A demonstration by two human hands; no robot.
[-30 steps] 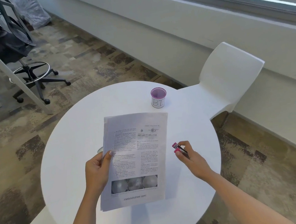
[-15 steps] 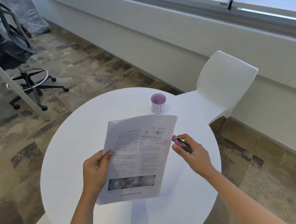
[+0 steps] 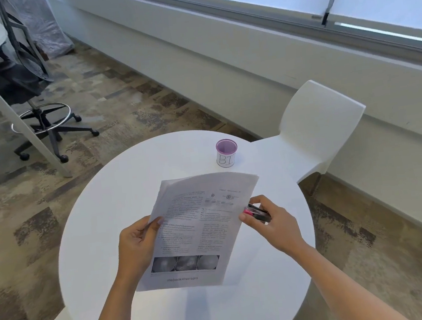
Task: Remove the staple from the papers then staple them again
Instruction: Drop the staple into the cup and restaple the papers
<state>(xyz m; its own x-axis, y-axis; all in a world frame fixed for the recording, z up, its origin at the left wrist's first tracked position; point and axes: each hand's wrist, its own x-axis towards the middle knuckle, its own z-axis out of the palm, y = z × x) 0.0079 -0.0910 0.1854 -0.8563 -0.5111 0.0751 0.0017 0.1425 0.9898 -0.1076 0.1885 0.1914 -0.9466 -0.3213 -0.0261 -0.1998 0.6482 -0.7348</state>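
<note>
A stack of printed papers point(image 3: 199, 229) is held above the round white table point(image 3: 105, 210), tilted with its top edge toward the far side. My left hand point(image 3: 138, 243) grips the stack's left edge, thumb on the front page. My right hand point(image 3: 271, 224) holds a small pink and black stapler point(image 3: 255, 212) against the papers' right edge. No staple can be made out in the pages.
A small purple-rimmed cup point(image 3: 226, 153) marked "BI" stands at the table's far side. A white chair point(image 3: 316, 128) sits past the table to the right. An office chair point(image 3: 37, 100) and another table's leg point(image 3: 18, 122) are at the far left.
My right hand lifted the stapler off the table and brought it left to the papers' right edge. The papers rose and tilted slightly clockwise.
</note>
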